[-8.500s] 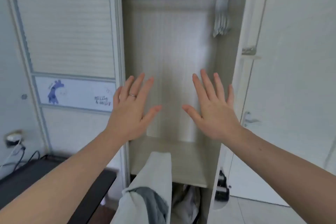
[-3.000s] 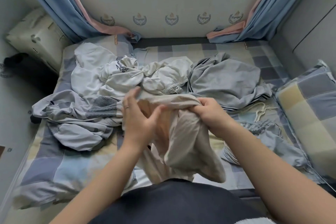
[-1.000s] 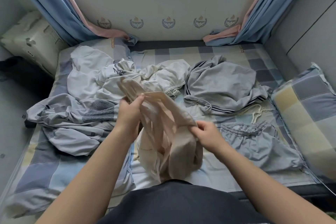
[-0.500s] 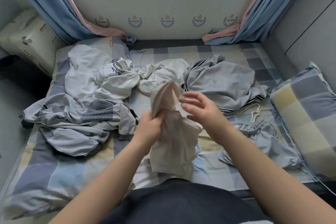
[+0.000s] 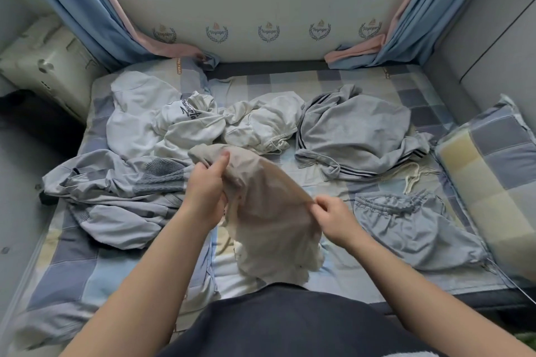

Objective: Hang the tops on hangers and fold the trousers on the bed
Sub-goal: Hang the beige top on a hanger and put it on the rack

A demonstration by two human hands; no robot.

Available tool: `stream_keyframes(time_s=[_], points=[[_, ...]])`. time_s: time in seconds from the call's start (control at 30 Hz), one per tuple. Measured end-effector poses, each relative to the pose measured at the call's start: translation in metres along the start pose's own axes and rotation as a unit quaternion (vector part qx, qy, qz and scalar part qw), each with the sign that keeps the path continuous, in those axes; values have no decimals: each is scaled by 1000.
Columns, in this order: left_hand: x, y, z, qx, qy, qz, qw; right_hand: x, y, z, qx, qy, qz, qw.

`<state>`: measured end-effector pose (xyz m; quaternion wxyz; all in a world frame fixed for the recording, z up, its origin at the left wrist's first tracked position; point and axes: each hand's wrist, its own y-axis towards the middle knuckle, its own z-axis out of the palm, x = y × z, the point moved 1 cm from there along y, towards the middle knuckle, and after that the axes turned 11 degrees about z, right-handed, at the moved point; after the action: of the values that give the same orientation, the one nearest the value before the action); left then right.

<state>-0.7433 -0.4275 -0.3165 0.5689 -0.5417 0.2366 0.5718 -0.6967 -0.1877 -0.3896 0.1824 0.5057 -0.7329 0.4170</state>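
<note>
Nothing looks finished: no top is hung up, no trousers lie folded. You hold one beige garment (image 5: 269,211) up over the near side of the bed (image 5: 333,78). Your left hand (image 5: 207,182) grips its upper edge, your right hand (image 5: 333,216) pinches the opposite edge, and the cloth stretches between them. Top or trousers? You cannot tell from its bunched shape. Around it everything lies crumpled: a white heap (image 5: 203,124) at the far middle, a striped grey piece (image 5: 353,130) to the right, grey trousers (image 5: 406,226) with an elastic waist near your right wrist, a grey jacket (image 5: 116,191) on the left. By the look of it you are at the very start, sorting out the first item.
</note>
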Motion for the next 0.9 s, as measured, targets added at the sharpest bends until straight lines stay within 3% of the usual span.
stream_keyframes(time_s=[0.07,0.13,0.2,0.3,0.37,0.43,0.5,0.53,0.63,0.7,0.8,0.9], points=[[4,3,-7,26,131,47,990,22,-2,-15,-7,86,-9,996],[10,-4,-6,77,265,94,956,48,-7,-25,-5,182,-16,983],[21,-16,0,157,319,105,929,77,-14,-36,8,280,-12,960],[40,-41,19,337,349,63,872,109,-23,-48,29,396,-7,918],[57,-44,26,343,403,116,840,122,-24,-53,51,457,-1,888],[60,-37,30,284,459,170,825,128,-24,-56,53,496,-1,867],[57,-28,30,240,458,182,837,124,-20,-58,34,518,-12,855],[55,-23,27,226,422,168,862,119,-19,-60,25,505,-25,862],[42,-18,23,138,262,89,951,83,-19,-61,13,313,-52,948],[34,-20,24,84,140,14,986,53,-29,-46,29,172,-32,984],[21,-22,30,32,-5,-69,997,16,-44,-3,51,23,36,998],[8,-24,38,7,-93,-114,989,-14,-41,34,52,-3,149,987]])
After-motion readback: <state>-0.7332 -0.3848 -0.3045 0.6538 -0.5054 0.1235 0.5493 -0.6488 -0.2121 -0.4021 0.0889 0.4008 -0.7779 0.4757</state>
